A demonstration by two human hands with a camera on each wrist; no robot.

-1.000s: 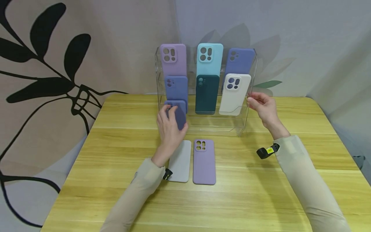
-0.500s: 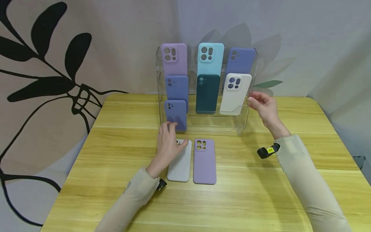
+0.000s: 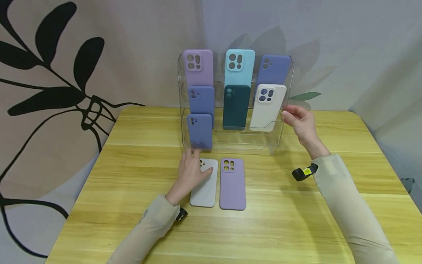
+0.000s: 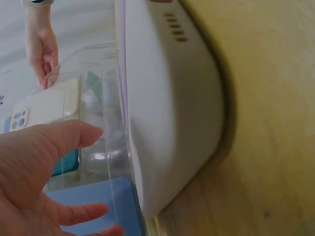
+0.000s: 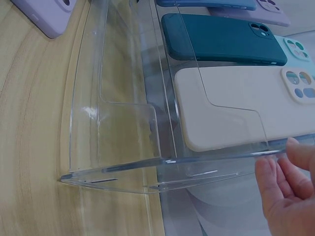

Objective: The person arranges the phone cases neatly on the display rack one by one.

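Observation:
Over the upper part of a white phone case [image 3: 205,194] lying on the table, my left hand [image 3: 188,174] has its fingers spread and holds nothing. In the left wrist view, thumb and fingers stand apart from that case. A lilac phone case [image 3: 232,190] lies just right of it. My right hand [image 3: 302,124] pinches the right side edge of a clear tiered display rack [image 5: 165,161]. On the rack's lowest tier, at left, leans a blue phone case [image 3: 200,134]. Beside the right hand, one tier up, leans another white phone case [image 5: 236,103].
Several more cases lean on the upper tiers: a blue one [image 3: 202,99], a dark teal one [image 3: 236,110], a purple one [image 3: 199,75], a light cyan one [image 3: 239,77] and a violet-blue one [image 3: 274,69]. A patterned curtain [image 3: 148,55] hangs behind the wooden table [image 3: 280,234].
My left hand has let go of the blue case on the lowest tier and drawn back toward me, over the white case. My right hand stays at the rack's side.

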